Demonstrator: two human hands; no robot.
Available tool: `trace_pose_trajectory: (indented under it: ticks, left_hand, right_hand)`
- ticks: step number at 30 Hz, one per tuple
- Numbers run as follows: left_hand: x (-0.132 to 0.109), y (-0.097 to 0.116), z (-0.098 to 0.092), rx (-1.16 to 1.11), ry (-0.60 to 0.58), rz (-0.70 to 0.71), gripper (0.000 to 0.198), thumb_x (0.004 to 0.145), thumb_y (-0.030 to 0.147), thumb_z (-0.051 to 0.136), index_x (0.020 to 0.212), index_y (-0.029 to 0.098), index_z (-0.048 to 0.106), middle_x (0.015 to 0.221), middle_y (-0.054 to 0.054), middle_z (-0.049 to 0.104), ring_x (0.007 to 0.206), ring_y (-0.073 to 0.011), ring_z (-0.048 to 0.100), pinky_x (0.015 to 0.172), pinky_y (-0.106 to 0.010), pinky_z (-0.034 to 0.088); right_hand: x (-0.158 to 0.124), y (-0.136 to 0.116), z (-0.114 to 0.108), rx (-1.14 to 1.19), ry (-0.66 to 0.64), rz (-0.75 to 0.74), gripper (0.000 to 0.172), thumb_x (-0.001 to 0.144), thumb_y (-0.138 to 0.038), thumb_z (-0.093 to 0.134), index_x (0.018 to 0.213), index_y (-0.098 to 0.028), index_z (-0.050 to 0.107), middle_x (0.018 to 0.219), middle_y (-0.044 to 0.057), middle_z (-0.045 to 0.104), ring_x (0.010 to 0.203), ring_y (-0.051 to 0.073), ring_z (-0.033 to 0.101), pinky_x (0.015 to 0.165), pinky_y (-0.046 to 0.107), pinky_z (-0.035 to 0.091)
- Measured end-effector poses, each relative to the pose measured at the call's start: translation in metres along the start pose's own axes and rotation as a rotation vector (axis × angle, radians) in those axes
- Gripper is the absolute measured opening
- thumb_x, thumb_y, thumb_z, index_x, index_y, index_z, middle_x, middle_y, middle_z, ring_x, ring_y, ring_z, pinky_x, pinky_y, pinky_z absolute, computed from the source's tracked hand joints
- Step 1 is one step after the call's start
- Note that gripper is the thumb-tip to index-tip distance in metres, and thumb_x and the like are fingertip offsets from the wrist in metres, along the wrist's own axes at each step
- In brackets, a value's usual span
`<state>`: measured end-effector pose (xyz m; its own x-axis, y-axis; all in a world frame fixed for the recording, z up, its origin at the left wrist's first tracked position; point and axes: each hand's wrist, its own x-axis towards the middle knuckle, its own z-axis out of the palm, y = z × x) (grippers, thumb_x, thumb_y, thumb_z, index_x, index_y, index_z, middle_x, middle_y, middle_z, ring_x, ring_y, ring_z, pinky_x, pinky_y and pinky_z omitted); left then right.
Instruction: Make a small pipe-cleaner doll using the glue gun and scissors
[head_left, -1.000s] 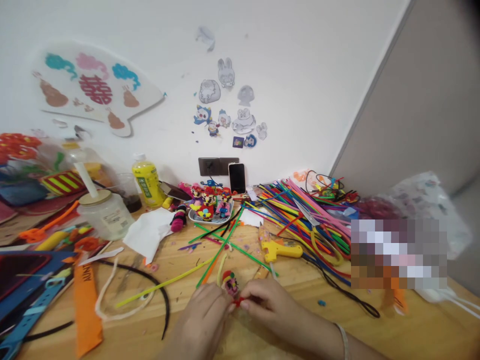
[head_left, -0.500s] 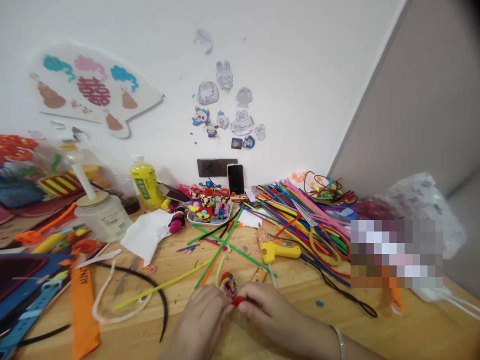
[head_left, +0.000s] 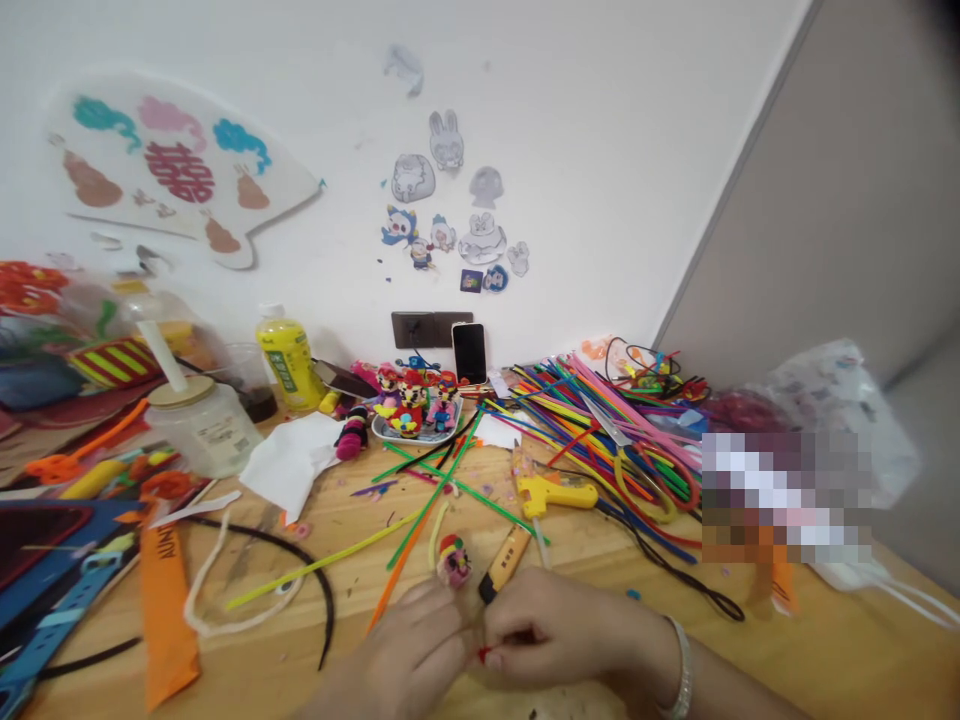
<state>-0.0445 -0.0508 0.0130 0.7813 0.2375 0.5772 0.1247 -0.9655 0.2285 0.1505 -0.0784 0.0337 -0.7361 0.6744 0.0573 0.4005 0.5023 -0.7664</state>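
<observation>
My right hand pinches a small red fuzzy piece between thumb and finger, low in the middle of the view. My left hand is beside it, fingers curled in and almost meeting the right fingertips; what they grip is hidden. Just beyond the left knuckles shows a small doll-like head with a red, yellow and green top and a pink face. I cannot tell whether it touches the left hand. An orange-and-black flat tool lies right behind my right hand.
A yellow glue gun lies beyond the right hand, near scissors and a heap of coloured pipe cleaners. Small figures stand on a tray. Left are a yellow drink bottle, a glass jar and an orange ribbon.
Both hands have drawn slightly down toward me, and the right hand has turned with the red piece. More of the orange-and-black tool shows. The view has shifted a little.
</observation>
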Motion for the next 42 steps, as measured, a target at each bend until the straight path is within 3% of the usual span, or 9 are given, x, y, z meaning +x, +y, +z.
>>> trace_pose_trajectory:
  ticks: [2,5,8,12,17,34,38,42]
  left_hand:
    - [-0.001,0.000,0.005,-0.016,0.017,-0.013,0.030,0.093,0.020,0.033,0.080,0.019,0.060,0.066,-0.002,0.061,0.064,-0.0132,0.055,0.063,-0.023,0.046]
    - [-0.005,-0.002,0.014,0.048,0.206,-0.050,0.020,0.090,0.017,0.039,0.085,0.018,0.059,0.063,-0.002,0.059,0.061,-0.0136,0.053,0.059,-0.023,0.044]
    - [-0.006,-0.003,0.017,0.120,0.330,-0.075,0.017,0.089,0.015,0.043,0.087,0.016,0.059,0.063,-0.003,0.059,0.060,-0.0139,0.053,0.057,-0.024,0.043]
    - [-0.004,0.000,0.013,0.079,0.296,-0.167,0.016,0.089,0.018,0.042,0.086,0.018,0.058,0.067,-0.002,0.062,0.062,-0.0135,0.056,0.060,-0.023,0.046]
    - [0.003,0.006,0.004,-0.052,0.223,-0.310,0.014,0.088,0.023,0.045,0.081,0.021,0.057,0.070,-0.001,0.064,0.064,-0.0129,0.061,0.061,-0.021,0.049]
    - [0.002,0.005,0.011,-0.167,0.154,-0.453,0.024,0.086,0.033,0.046,0.068,0.021,0.057,0.059,0.001,0.064,0.055,-0.0117,0.062,0.052,-0.016,0.050]
    - [-0.002,0.001,0.015,-0.164,0.094,-0.454,0.020,0.086,0.029,0.047,0.070,0.021,0.057,0.063,0.000,0.065,0.058,-0.0119,0.063,0.055,-0.016,0.050]
    - [0.002,0.006,0.013,-0.147,0.125,-0.409,0.024,0.087,0.029,0.044,0.068,0.020,0.056,0.061,0.000,0.064,0.056,-0.0116,0.062,0.053,-0.016,0.049]
  right_hand:
    - [-0.001,0.001,-0.001,0.040,-0.004,0.015,0.024,0.075,-0.010,0.050,0.055,-0.017,0.039,0.051,-0.009,0.030,0.048,0.005,0.031,0.046,0.017,0.024]
    - [0.000,0.004,0.000,0.191,0.148,0.082,0.019,0.080,-0.026,0.049,0.064,-0.016,0.048,0.056,-0.007,0.039,0.052,0.007,0.036,0.048,0.018,0.029]
    - [0.001,0.002,0.005,0.340,0.276,0.117,0.027,0.083,-0.040,0.045,0.072,-0.016,0.051,0.064,-0.003,0.045,0.059,0.009,0.041,0.054,0.020,0.034]
    - [0.005,-0.003,0.012,0.347,0.377,0.093,0.035,0.083,-0.048,0.041,0.070,-0.017,0.050,0.066,-0.002,0.045,0.062,0.011,0.042,0.059,0.022,0.036]
    - [0.008,0.002,0.013,0.198,0.445,0.068,0.032,0.086,-0.040,0.039,0.069,-0.017,0.052,0.064,-0.002,0.046,0.062,0.012,0.044,0.060,0.023,0.036]
    - [0.002,0.010,-0.005,-0.145,0.140,-0.001,0.019,0.088,-0.020,0.045,0.073,-0.016,0.056,0.067,-0.003,0.050,0.065,0.010,0.048,0.061,0.018,0.038]
    - [0.004,0.011,-0.008,-0.202,0.092,-0.008,0.019,0.088,-0.019,0.045,0.074,-0.015,0.057,0.070,-0.002,0.054,0.067,0.011,0.050,0.063,0.018,0.039]
    - [0.007,0.006,-0.014,-0.300,0.005,-0.064,0.016,0.087,-0.016,0.046,0.075,-0.016,0.057,0.072,-0.001,0.056,0.069,0.011,0.050,0.066,0.019,0.040]
